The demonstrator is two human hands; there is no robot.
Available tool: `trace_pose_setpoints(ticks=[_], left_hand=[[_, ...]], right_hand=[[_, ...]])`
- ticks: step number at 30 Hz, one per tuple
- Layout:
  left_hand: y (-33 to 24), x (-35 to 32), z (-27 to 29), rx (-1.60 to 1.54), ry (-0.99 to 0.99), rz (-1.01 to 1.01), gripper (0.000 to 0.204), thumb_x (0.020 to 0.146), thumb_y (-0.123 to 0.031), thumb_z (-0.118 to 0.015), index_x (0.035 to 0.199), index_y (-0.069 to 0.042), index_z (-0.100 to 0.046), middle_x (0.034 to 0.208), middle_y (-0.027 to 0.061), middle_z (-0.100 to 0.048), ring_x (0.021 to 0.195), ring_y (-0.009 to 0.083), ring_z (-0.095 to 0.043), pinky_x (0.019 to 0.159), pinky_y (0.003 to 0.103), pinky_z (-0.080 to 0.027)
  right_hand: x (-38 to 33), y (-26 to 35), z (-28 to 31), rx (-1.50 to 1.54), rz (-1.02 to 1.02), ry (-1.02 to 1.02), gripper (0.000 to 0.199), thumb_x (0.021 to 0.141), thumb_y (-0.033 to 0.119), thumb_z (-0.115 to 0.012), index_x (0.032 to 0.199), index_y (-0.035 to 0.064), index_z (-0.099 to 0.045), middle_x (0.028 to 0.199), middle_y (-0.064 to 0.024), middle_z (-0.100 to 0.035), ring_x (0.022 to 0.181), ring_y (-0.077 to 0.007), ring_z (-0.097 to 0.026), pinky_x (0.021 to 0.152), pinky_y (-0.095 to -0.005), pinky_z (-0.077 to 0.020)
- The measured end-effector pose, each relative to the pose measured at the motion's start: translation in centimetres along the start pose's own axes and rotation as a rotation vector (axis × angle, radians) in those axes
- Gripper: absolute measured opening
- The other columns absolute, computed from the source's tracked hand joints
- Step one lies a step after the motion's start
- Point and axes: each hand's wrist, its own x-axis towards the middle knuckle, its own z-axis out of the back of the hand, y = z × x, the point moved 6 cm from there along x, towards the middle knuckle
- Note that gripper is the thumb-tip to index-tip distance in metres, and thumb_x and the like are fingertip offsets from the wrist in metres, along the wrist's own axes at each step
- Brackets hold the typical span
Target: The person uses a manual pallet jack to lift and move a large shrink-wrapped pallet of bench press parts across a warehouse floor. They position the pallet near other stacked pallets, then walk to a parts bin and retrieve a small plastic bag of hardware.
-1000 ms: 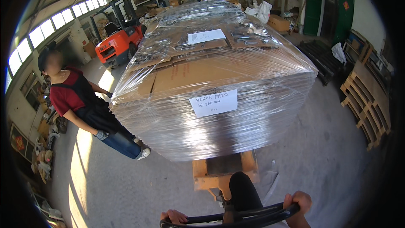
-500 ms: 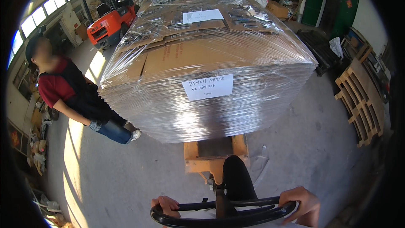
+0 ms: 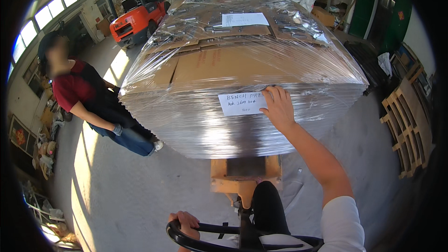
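Note:
A tall stack of flat brown cardboard (image 3: 224, 65), bound in clear stretch film, rests on a yellow pallet jack (image 3: 233, 185). A white handwritten paper label (image 3: 240, 105) is on the stack's near face. My right hand (image 3: 281, 109) reaches up and touches the label's right end, covering part of it, with thumb and fingers apart. My left hand (image 3: 186, 223) stays closed around the left side of the jack's black looped handle (image 3: 210, 241). Another white sheet (image 3: 245, 19) lies on top of the load under shiny film.
A person (image 3: 88, 93) in a red shirt and dark apron stands by the stack's left side. Behind them is an orange forklift (image 3: 137, 21). Wooden pallets (image 3: 407, 128) lean at the right. A cardboard box (image 3: 323, 16) is at the back right.
My right hand has let go of the handle and moved up and forward to the label. My left hand keeps its hold. The load appears slightly farther right in view.

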Motion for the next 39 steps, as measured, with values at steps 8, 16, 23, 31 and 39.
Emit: trace_pose_setpoints(ticks=[8,16,23,31,39], left_hand=[[0.5,3.9,0.8,-0.108,-0.060,-0.143,0.033,0.105,-0.019,-0.056,0.078,-0.009,-0.040,0.049,0.0020,-0.041,0.037,0.0114,-0.042,0.038,0.027,-0.038],[3.5,0.9,2.3,-0.121,-0.261,-0.052,0.030,0.101,-0.019,-0.065,0.082,-0.007,-0.045,0.049,0.0007,-0.042,0.036,0.0095,-0.041,0.034,0.026,-0.033],[-1.3,-1.3,2.3,0.205,-0.381,-0.121,0.041,0.105,-0.026,-0.062,0.072,-0.012,-0.041,0.056,-0.0005,-0.041,0.047,0.0111,-0.042,0.047,0.029,-0.034],[2.0,-27.5,8.3,0.422,-0.746,-0.073,0.065,0.103,-0.048,-0.061,0.156,-0.018,-0.039,0.135,0.0076,-0.057,0.112,0.0197,-0.060,0.095,0.038,-0.048],[9.3,-69.7,-1.1,0.136,-1.309,0.950,0.046,0.102,-0.028,-0.054,0.145,-0.011,-0.048,0.140,0.0157,-0.061,0.115,0.0408,-0.065,0.089,0.054,-0.053]], right_hand=[[-4.1,-0.8,2.0,0.215,-0.138,0.027,0.034,0.085,0.012,-0.076,0.117,0.0063,-0.065,0.122,-0.0082,-0.057,0.121,-0.0303,-0.054,0.102,-0.0464,-0.0432],[-4.6,-4.9,9.7,0.281,-0.094,0.014,0.023,0.091,0.010,-0.068,0.114,0.0072,-0.067,0.115,-0.0127,-0.064,0.107,-0.0348,-0.063,0.093,-0.0469,-0.0507],[11.1,-17.1,3.8,0.139,0.009,0.020,0.035,0.097,0.033,-0.059,0.123,0.0104,-0.070,0.123,-0.0125,-0.070,0.118,-0.0334,-0.064,0.100,-0.0474,-0.0519],[23.3,-20.9,-8.1,0.178,0.024,0.180,0.061,0.101,0.033,-0.057,0.155,0.0090,-0.043,0.161,-0.0102,-0.043,0.149,-0.0296,-0.039,0.122,-0.0503,-0.0323],[25.8,-22.8,-12.7,0.134,-0.016,0.343,0.034,0.098,0.033,-0.061,0.121,0.0095,-0.068,0.122,-0.0130,-0.072,0.120,-0.0324,-0.065,0.114,-0.0559,-0.0359]])
